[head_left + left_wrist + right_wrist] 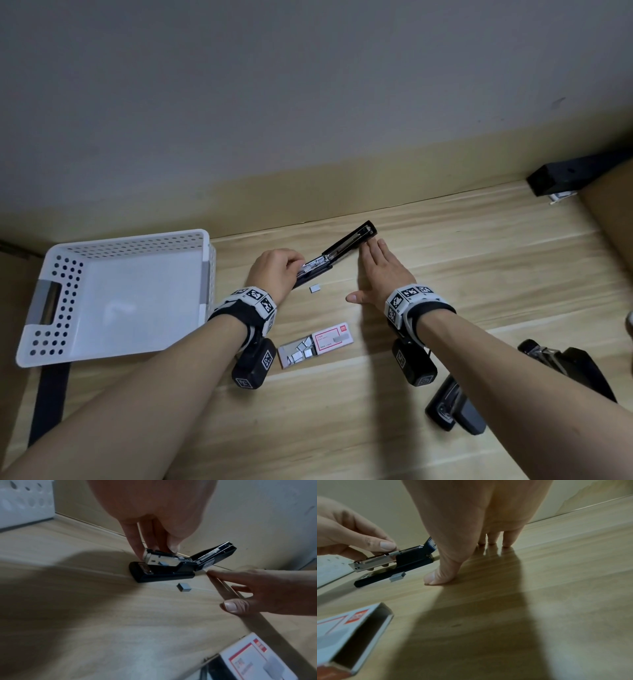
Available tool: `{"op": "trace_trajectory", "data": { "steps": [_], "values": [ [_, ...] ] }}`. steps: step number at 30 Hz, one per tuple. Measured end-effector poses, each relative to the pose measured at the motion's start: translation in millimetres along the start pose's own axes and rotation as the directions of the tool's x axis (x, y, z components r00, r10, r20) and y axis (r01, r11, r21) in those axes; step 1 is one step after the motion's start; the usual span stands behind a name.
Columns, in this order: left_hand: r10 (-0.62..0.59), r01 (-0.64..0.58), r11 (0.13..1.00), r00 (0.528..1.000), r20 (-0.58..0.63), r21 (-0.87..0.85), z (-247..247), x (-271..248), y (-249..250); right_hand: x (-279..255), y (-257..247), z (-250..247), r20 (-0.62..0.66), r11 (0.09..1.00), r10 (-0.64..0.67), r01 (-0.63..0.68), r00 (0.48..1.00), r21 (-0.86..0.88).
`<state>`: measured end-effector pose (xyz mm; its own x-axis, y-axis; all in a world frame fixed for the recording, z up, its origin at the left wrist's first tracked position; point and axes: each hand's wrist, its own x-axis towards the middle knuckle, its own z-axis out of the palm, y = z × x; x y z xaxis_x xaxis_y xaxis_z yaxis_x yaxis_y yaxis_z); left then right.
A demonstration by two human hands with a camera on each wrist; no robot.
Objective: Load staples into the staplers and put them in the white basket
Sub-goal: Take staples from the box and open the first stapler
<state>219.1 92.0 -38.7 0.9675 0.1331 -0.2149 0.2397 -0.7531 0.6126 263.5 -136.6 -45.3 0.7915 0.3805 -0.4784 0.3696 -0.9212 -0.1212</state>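
Observation:
A black stapler [342, 250] lies on the wooden table with its lid swung back toward the wall. My left hand [294, 265] pinches the silver magazine [161, 559], lifting it slightly off the black base [163, 574]. My right hand [373, 270] rests flat and open on the table, its fingertips [210, 572] by the swung-back lid. A short loose staple strip [315, 288] lies just in front of the stapler's base. The white perforated basket [44, 308] stands at the left, with nothing in it.
A red-and-white staple box [334, 337] lies near my wrists, its tray of staple strips [298, 353] slid out. Two more black staplers [452, 407] [561, 363] lie at the front right. A black block [561, 178] sits at the far right by the wall.

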Motion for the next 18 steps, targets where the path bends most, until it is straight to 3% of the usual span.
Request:
{"op": "trace_trajectory", "data": {
  "steps": [6, 9, 13, 18],
  "values": [
    [0.028, -0.027, 0.999, 0.999, 0.024, -0.030, -0.9, -4.2, 3.7, 0.1, -0.4, -1.1, 0.021, 1.000, 0.005, -0.005, 1.000, 0.015],
    [0.142, -0.143, 0.990, 0.989, 0.036, 0.012, -2.5, -4.1, 0.8, 0.2, -0.9, -2.0, 0.029, 1.000, 0.011, -0.011, 1.000, 0.018],
    [0.263, -0.323, 0.919, 0.930, 0.257, 0.228, -18.0, 2.2, 7.4, 0.0, -1.1, -1.5, 0.022, 1.000, 0.013, -0.013, 1.000, 0.012],
    [0.277, -0.446, 0.823, 0.857, 0.435, 0.353, -36.5, 15.3, 18.0, -0.8, -1.3, -3.1, 0.021, 0.999, 0.017, -0.018, 1.000, 0.034]
  ]
}}
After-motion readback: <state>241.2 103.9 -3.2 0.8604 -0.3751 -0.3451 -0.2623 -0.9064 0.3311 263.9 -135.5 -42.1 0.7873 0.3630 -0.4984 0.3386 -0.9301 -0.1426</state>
